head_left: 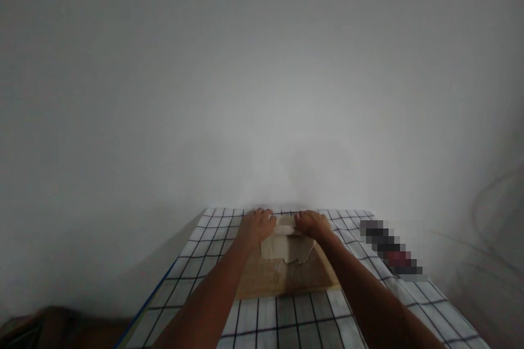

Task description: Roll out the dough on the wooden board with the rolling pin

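Note:
A flattened sheet of pale dough [286, 249] with an uneven near edge lies on a wooden board [268, 281]. Across its far part sits a light rolling pin [285, 229], its middle showing between my two hands. At the left end of the pin, my left hand [260, 223] is closed over it, fingers curled forward. My right hand [313, 223] grips the other end in the same way. Both arms reach straight out over the board. The pin's ends are hidden under my hands.
The board rests on a table covered with a white cloth with a dark grid [262, 327]. A plain pale wall [262, 92] stands right behind the table. A blurred-out patch [391, 248] covers part of the right edge. Something dark brown [53, 327] is low at left.

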`<state>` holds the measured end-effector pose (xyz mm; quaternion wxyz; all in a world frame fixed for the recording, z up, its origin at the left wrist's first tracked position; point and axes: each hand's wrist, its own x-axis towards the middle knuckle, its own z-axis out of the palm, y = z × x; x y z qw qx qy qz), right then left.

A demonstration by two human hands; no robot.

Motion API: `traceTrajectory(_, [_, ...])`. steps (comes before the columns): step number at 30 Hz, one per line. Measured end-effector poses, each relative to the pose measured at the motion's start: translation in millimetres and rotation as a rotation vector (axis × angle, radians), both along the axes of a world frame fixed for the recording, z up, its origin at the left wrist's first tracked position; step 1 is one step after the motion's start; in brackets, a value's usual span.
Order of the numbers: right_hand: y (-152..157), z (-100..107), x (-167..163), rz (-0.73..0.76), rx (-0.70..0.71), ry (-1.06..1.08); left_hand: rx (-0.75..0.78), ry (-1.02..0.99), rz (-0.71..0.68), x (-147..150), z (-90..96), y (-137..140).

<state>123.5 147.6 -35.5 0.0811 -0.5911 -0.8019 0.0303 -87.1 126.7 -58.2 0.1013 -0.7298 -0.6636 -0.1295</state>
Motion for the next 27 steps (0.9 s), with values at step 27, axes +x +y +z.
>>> traceTrajectory(27, [-46, 1, 3, 0.064, 0.18, -0.043, 0.181, -0.032, -0.091, 5, 3.3, -46])
